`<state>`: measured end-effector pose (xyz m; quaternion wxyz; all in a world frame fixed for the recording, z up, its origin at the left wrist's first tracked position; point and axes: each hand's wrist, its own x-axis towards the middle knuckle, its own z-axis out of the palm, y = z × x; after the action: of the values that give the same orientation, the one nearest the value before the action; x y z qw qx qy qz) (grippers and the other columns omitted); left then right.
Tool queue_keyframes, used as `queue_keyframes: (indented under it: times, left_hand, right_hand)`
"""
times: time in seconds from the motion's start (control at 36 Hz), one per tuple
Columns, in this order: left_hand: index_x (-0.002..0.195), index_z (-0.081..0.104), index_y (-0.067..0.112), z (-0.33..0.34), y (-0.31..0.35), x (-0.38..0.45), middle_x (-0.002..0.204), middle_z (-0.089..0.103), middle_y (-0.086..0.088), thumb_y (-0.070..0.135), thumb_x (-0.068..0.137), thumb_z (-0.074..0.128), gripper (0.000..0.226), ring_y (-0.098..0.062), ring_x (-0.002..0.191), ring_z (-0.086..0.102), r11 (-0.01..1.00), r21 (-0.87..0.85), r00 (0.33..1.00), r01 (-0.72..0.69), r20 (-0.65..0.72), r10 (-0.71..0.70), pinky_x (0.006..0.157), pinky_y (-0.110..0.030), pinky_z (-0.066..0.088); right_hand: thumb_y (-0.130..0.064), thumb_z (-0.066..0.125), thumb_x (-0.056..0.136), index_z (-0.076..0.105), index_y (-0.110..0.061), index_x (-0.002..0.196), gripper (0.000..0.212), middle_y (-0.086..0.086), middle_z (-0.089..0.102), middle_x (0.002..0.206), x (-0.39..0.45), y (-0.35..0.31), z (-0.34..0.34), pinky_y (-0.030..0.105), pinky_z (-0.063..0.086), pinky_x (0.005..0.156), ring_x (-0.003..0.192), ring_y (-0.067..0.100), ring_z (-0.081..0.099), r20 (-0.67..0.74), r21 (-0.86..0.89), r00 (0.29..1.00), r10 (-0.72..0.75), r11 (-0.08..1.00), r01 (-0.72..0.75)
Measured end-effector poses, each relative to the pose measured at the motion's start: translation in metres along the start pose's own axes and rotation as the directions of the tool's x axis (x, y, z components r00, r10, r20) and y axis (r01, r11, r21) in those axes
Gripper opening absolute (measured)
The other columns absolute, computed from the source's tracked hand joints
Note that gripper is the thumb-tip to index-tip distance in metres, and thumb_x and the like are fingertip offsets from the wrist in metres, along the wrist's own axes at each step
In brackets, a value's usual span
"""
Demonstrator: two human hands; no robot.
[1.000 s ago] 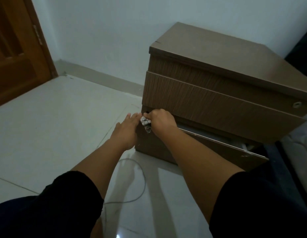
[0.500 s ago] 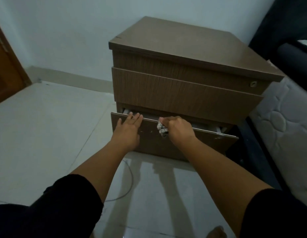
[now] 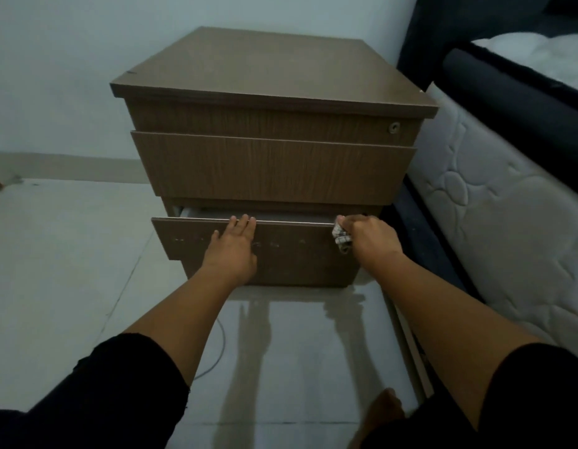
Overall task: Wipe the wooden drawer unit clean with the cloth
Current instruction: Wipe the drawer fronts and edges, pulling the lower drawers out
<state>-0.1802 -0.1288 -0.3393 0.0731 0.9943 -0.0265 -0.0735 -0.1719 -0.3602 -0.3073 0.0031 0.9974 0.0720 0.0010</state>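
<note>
Pale floor tiles (image 3: pixel 64 254) filled the 9 o'clock side of the view, running back to a plain light wall (image 3: pixel 70 59), and a thin cable (image 3: pixel 216 358) curved over the glossy tiles at about 7 o'clock.

At centre stood the wooden drawer unit (image 3: pixel 274 163), its flat top toward 12 o'clock, with a small round lock (image 3: pixel 394 127) at the right end of its top front. Its bottom drawer (image 3: pixel 294 251) was pulled out a little — a pale strip of the inside showed behind the front panel.

On that panel the left hand (image 3: pixel 232 251) lay flat, fingers straight and together, their tips reaching over the top edge; it held nothing. Toward 3 o'clock along the same edge, the right hand (image 3: pixel 368 241) was curled round a small checked cloth (image 3: pixel 341 234), bunched against the drawer's upper right corner.

Black sleeves covered both upper arms near the bottom of the view, and a bare foot (image 3: pixel 383 413) showed at 5 o'clock.

Farther right — from 1 to 4 o'clock — a quilted white mattress (image 3: pixel 494 222) sat in a dark bed frame (image 3: pixel 507 102) just beside the unit.
</note>
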Motion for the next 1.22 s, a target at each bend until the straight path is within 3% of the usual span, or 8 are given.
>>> queue_keyframes:
  times: [0.19,0.31,0.39,0.53,0.69,0.89,1.22]
  left_hand:
    - [0.155,0.001,0.014,-0.003,0.018,-0.004,0.162,-0.006,-0.009,0.025,0.097,0.046,0.074,-0.026,0.150,-0.004,0.998,-0.022,0.997,0.064,0.046,-0.063,0.122,-0.043,0.011]
    - [0.154,0.000,0.012,-0.004,0.026,-0.005,0.161,-0.010,-0.014,0.028,0.097,0.047,0.076,-0.030,0.150,-0.004,0.990,-0.041,0.988,0.136,0.072,-0.133,0.121,-0.042,0.014]
    - [0.154,-0.001,0.011,-0.001,0.028,-0.006,0.160,-0.011,-0.017,0.029,0.097,0.048,0.078,-0.033,0.149,-0.003,0.983,-0.048,0.981,0.176,0.089,-0.171,0.120,-0.042,0.016]
    - [0.154,-0.004,0.009,0.004,0.025,-0.004,0.160,-0.010,-0.018,0.030,0.096,0.048,0.081,-0.033,0.149,-0.002,0.980,-0.042,0.976,0.197,0.105,-0.192,0.121,-0.044,0.017]
    - [0.153,-0.007,0.006,0.007,0.026,-0.004,0.161,-0.007,-0.016,0.029,0.096,0.047,0.082,-0.032,0.150,-0.002,0.980,-0.038,0.979,0.195,0.074,-0.192,0.120,-0.046,0.015]
    - [0.153,-0.010,0.006,0.018,0.028,-0.004,0.161,-0.011,-0.015,0.028,0.096,0.046,0.083,-0.030,0.150,-0.005,0.973,-0.098,0.978,0.208,0.043,-0.204,0.120,-0.047,0.013]
    - [0.153,-0.010,0.009,0.013,0.010,0.020,0.161,-0.015,-0.006,0.025,0.098,0.043,0.078,-0.023,0.150,-0.011,0.987,-0.059,0.989,0.147,0.042,-0.145,0.120,-0.050,0.009]
  right_hand:
    - [-0.006,0.045,0.094,0.046,-0.019,0.135,0.044,0.013,0.053,0.132,-0.006,0.020,0.004,0.038,0.047,0.091,0.115,0.032,0.054,-0.027,0.068,0.992,0.121,0.991,-0.119]
    - [-0.006,0.046,0.093,0.049,-0.011,0.131,0.038,0.015,0.056,0.123,-0.010,0.022,0.003,0.035,0.045,0.077,0.109,0.032,0.057,-0.045,0.082,0.973,0.226,0.972,-0.222]
    - [-0.013,0.048,0.093,0.053,-0.003,0.121,0.030,0.017,0.057,0.118,-0.016,0.018,0.003,0.038,0.049,0.077,0.106,0.033,0.058,-0.043,0.116,0.934,0.354,0.930,-0.348]
    - [-0.013,0.055,0.089,0.064,-0.004,0.107,0.021,0.015,0.062,0.111,-0.028,0.007,0.018,0.037,0.052,0.079,0.099,0.030,0.062,-0.035,0.351,0.845,0.533,0.799,-0.489]
    - [-0.007,0.060,0.085,0.064,-0.012,0.115,0.031,0.014,0.066,0.109,-0.024,0.004,0.028,0.037,0.056,0.083,0.099,0.030,0.064,-0.008,0.534,0.839,0.544,0.711,-0.457]
    - [-0.012,0.062,0.085,0.064,-0.003,0.107,0.024,0.016,0.067,0.106,-0.006,0.005,0.026,0.035,0.055,0.079,0.096,0.029,0.065,0.040,0.568,0.794,0.607,0.640,-0.518]
    - [-0.005,0.056,0.083,0.063,-0.005,0.109,0.026,0.019,0.064,0.109,0.017,0.005,0.028,0.040,0.055,0.084,0.098,0.034,0.062,0.044,0.610,0.836,0.547,0.648,-0.456]
